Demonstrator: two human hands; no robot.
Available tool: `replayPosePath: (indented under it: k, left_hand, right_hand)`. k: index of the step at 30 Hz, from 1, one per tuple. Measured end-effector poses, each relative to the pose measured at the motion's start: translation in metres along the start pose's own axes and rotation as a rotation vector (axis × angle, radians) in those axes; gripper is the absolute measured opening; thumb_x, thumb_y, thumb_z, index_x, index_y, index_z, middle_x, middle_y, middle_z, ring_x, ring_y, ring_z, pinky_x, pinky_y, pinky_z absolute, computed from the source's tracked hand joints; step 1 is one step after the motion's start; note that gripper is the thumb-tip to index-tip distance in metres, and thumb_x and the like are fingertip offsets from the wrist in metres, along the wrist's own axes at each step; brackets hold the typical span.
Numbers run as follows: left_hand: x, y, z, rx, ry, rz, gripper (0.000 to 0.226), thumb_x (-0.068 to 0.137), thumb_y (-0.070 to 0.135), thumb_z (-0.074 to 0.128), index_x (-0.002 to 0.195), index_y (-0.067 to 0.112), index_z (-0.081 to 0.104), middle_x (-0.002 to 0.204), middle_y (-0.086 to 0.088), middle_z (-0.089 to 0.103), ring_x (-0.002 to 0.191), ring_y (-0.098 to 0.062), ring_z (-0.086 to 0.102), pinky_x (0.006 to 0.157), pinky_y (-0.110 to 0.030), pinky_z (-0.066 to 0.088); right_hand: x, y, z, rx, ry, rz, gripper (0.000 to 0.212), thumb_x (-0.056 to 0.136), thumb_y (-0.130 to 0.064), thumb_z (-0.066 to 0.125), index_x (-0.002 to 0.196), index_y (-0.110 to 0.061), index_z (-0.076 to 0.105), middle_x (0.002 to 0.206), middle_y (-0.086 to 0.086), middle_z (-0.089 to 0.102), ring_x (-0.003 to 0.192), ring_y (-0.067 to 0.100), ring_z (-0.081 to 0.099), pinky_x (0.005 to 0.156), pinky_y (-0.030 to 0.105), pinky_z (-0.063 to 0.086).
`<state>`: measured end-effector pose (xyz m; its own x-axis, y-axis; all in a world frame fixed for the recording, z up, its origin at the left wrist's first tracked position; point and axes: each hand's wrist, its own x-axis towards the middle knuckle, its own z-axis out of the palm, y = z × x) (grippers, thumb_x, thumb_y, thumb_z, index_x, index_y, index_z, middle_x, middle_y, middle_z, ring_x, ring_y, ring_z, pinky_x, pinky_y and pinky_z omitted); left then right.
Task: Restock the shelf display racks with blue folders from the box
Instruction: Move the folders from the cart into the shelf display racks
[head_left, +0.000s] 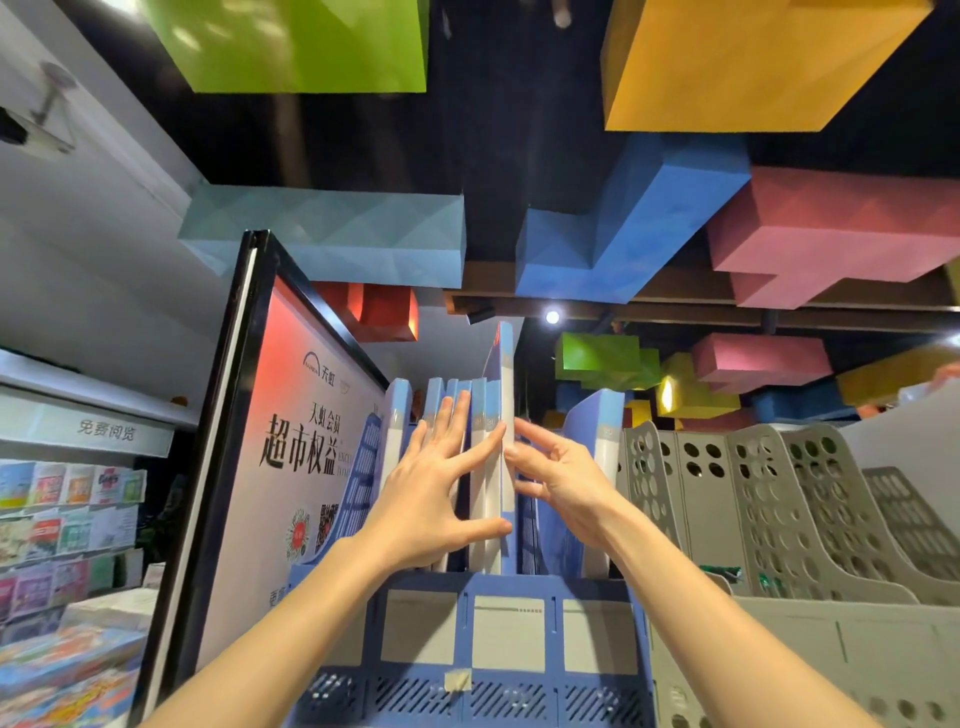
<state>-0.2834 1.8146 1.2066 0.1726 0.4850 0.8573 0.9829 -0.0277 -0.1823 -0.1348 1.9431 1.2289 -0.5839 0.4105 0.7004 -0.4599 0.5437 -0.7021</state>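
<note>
A blue plastic display rack (467, 587) stands in front of me with several blue-and-white folders (480, 415) upright in its slots. One folder (505, 374) sticks up higher than the others in the middle slot. My left hand (431, 488) lies flat with spread fingers against the spines of the folders, its thumb touching the tall folder's lower edge. My right hand (556, 473) is beside the tall folder's right edge, fingertips touching it, fingers loosely bent. Another blue folder (605, 426) stands alone in the right slot. The box is not in view.
A framed poster board (291, 447) stands close on the left of the rack. Grey perforated file racks (769, 499) line the right side. A shelf of colourful booklets (67, 514) is at far left. Coloured block decorations (831, 228) hang from the ceiling.
</note>
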Motion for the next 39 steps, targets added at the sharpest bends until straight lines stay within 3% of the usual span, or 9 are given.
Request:
replayPosePath:
  k: [10, 15, 20, 24, 27, 30, 33, 36, 39]
  left_hand:
    - [0.004, -0.008, -0.006, -0.084, -0.025, 0.011, 0.099, 0.078, 0.063, 0.075, 0.154, 0.051, 0.014, 0.165, 0.011, -0.023, 0.150, -0.006, -0.025, 0.126, -0.041, -0.005]
    - [0.003, -0.009, -0.005, -0.084, -0.018, 0.020, 0.099, 0.078, 0.061, 0.077, 0.155, 0.048, 0.015, 0.166, 0.007, -0.022, 0.150, -0.007, -0.025, 0.125, -0.041, -0.007]
    - [0.001, -0.010, -0.001, -0.079, -0.010, 0.029, 0.098, 0.079, 0.060, 0.076, 0.157, 0.045, 0.017, 0.166, 0.007, -0.022, 0.151, -0.009, -0.026, 0.125, -0.042, -0.007]
    - [-0.001, -0.008, 0.001, -0.076, 0.003, 0.050, 0.095, 0.084, 0.060, 0.071, 0.158, 0.043, 0.015, 0.166, 0.006, -0.023, 0.151, -0.011, -0.027, 0.125, -0.043, -0.009]
    - [-0.005, -0.008, 0.003, -0.038, 0.052, 0.064, 0.095, 0.086, 0.061, 0.066, 0.160, 0.039, 0.009, 0.167, 0.004, -0.019, 0.152, -0.012, -0.025, 0.125, -0.043, -0.009]
    - [-0.010, -0.008, 0.010, -0.042, 0.112, 0.063, 0.096, 0.087, 0.060, 0.065, 0.161, 0.033, 0.009, 0.169, 0.004, -0.007, 0.155, -0.012, -0.014, 0.127, -0.044, -0.004]
    - [-0.016, -0.005, 0.010, -0.202, 0.284, 0.015, 0.078, 0.089, 0.048, 0.068, 0.156, 0.029, 0.034, 0.164, 0.004, 0.031, 0.153, -0.012, 0.020, 0.126, -0.042, 0.020]
    - [-0.019, 0.009, 0.006, -0.368, 0.470, -0.065, 0.046, 0.088, 0.036, 0.071, 0.131, 0.024, 0.063, 0.127, 0.011, 0.068, 0.122, -0.008, 0.061, 0.102, -0.039, 0.051]
    - [-0.023, 0.029, -0.007, -0.486, 0.465, -0.164, 0.020, 0.088, 0.038, 0.067, 0.104, 0.026, 0.070, 0.093, 0.016, 0.074, 0.086, 0.000, 0.070, 0.080, -0.036, 0.059]
  right_hand:
    - [-0.022, 0.005, -0.004, -0.128, -0.091, 0.027, 0.058, 0.089, -0.001, 0.069, 0.142, -0.014, 0.050, 0.106, -0.003, 0.076, 0.105, 0.012, 0.071, 0.080, 0.025, 0.059]
    - [-0.030, 0.003, -0.002, -0.161, -0.092, 0.040, 0.056, 0.090, -0.001, 0.068, 0.142, -0.012, 0.051, 0.112, 0.000, 0.075, 0.106, 0.014, 0.071, 0.083, 0.027, 0.059]
    - [-0.039, 0.006, -0.001, -0.174, -0.080, 0.068, 0.056, 0.090, 0.001, 0.068, 0.142, -0.011, 0.050, 0.095, -0.014, 0.076, 0.096, 0.002, 0.072, 0.074, 0.020, 0.057]
    - [-0.042, 0.011, 0.000, -0.194, -0.040, 0.093, 0.064, 0.086, 0.000, 0.072, 0.145, -0.007, 0.047, 0.128, 0.002, 0.066, 0.109, 0.007, 0.067, 0.082, 0.026, 0.059]
    - [-0.046, 0.008, 0.005, -0.212, -0.013, 0.087, 0.063, 0.087, -0.001, 0.072, 0.145, -0.008, 0.047, 0.121, -0.004, 0.067, 0.104, 0.004, 0.068, 0.087, 0.030, 0.059]
    - [-0.053, 0.004, 0.013, -0.256, 0.068, 0.069, 0.052, 0.092, -0.007, 0.068, 0.141, -0.009, 0.051, 0.119, -0.002, 0.068, 0.102, 0.012, 0.071, 0.087, 0.030, 0.059]
    - [-0.057, -0.002, 0.023, -0.284, 0.224, 0.025, 0.032, 0.096, -0.014, 0.064, 0.127, -0.005, 0.064, 0.113, 0.013, 0.072, 0.095, 0.021, 0.074, 0.084, 0.036, 0.061]
    - [-0.073, -0.009, 0.025, -0.272, 0.366, -0.007, 0.021, 0.095, -0.011, 0.064, 0.115, -0.004, 0.068, 0.095, 0.013, 0.077, 0.087, 0.023, 0.076, 0.083, 0.039, 0.061]
    - [-0.092, -0.018, 0.029, -0.240, 0.454, -0.046, 0.012, 0.096, -0.008, 0.061, 0.104, -0.002, 0.067, 0.083, 0.012, 0.077, 0.083, 0.030, 0.075, 0.081, 0.038, 0.061]
